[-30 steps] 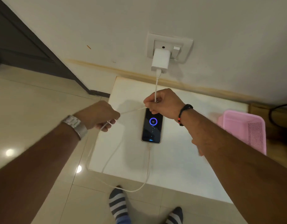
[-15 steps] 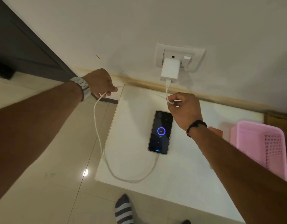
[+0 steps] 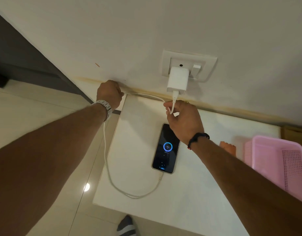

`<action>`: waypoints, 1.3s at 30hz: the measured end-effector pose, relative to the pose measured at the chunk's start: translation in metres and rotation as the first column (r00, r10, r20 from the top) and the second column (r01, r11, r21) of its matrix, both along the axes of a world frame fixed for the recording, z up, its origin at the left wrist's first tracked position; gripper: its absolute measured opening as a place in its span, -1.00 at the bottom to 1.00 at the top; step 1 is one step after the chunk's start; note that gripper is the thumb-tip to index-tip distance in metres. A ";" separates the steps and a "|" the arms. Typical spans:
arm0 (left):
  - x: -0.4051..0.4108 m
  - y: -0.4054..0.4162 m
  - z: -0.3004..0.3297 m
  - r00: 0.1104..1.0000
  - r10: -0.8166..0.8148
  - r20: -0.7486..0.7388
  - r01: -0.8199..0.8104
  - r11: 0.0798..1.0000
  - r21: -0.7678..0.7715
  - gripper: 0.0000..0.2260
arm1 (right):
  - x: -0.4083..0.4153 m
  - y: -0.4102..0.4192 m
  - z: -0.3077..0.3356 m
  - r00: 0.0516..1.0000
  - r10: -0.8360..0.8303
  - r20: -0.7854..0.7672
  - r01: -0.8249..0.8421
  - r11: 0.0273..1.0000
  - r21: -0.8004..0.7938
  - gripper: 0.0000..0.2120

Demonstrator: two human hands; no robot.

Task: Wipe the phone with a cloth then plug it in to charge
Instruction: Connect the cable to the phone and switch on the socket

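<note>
While I look down from the head camera, the biggest thing under me is the white table [image 3: 189, 193], pushed against the wall. On its right edge sits a pink basket [image 3: 283, 164], with something orange-pink [image 3: 227, 147] just beside it that I cannot make out. Near the table's middle lies the phone [image 3: 166, 149], face up, its dark screen showing a blue ring. A white cable [image 3: 129, 195] leaves the phone's near end, loops over the table's left front, climbs under my left forearm, then runs along the table's back edge to the white charger [image 3: 177, 80] seated in the wall socket [image 3: 189, 65].

My left hand [image 3: 109, 94] is at the table's far left corner against the wall, its grip closed in a fist around the cable; a metal watch [image 3: 104, 108] sits on that wrist. My right hand [image 3: 184, 120] hovers above the phone's top end, just below the charger, its grip pinching the cable where it bends. A dark bracelet [image 3: 198, 138] circles that wrist. Below the table's near edge a striped sock [image 3: 126, 225] shows on the tiled floor [image 3: 44, 116].
</note>
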State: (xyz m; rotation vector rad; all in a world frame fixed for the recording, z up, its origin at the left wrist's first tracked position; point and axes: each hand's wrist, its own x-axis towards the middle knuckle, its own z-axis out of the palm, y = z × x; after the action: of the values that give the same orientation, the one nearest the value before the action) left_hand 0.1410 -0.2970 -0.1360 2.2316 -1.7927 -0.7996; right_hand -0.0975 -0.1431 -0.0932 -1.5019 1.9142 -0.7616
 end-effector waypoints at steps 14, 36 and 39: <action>0.009 0.001 -0.026 0.983 -0.166 -0.080 0.184 0.895 0.405 -0.56 | 0.008 -0.010 -0.003 0.996 0.082 0.039 -0.084 0.994 0.072 -0.66; 0.060 0.105 -0.044 0.897 0.398 -0.193 -0.269 0.837 0.476 -0.85 | 0.102 0.206 -0.031 0.800 0.582 -0.145 -0.495 0.777 0.389 -0.80; 0.060 0.113 -0.040 0.887 0.413 -0.206 -0.276 0.832 0.481 -0.89 | 0.104 0.209 -0.039 0.761 0.611 -0.216 -0.507 0.769 0.390 -0.85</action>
State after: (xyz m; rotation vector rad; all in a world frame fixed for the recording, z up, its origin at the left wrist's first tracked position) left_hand 0.2015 -0.1841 -0.1762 2.4173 -1.0898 -1.4822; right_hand 0.0068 0.0660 -0.1327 -1.9426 1.5422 0.0797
